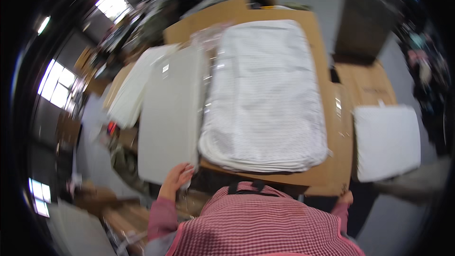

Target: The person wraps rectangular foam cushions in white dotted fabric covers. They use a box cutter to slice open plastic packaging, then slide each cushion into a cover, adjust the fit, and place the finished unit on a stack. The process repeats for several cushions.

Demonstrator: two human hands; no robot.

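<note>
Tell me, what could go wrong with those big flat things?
The right hand is by the near right corner of the cardboard; a tug there might make the white pile slide. The left hand is close to the flat grey slab, so it could bump it crooked.

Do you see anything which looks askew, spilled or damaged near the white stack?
Only a minor oddity: clear plastic looks crumpled beside the upper left of the white stack, which itself lies fairly flat. No spill or clear damage shows.
</note>
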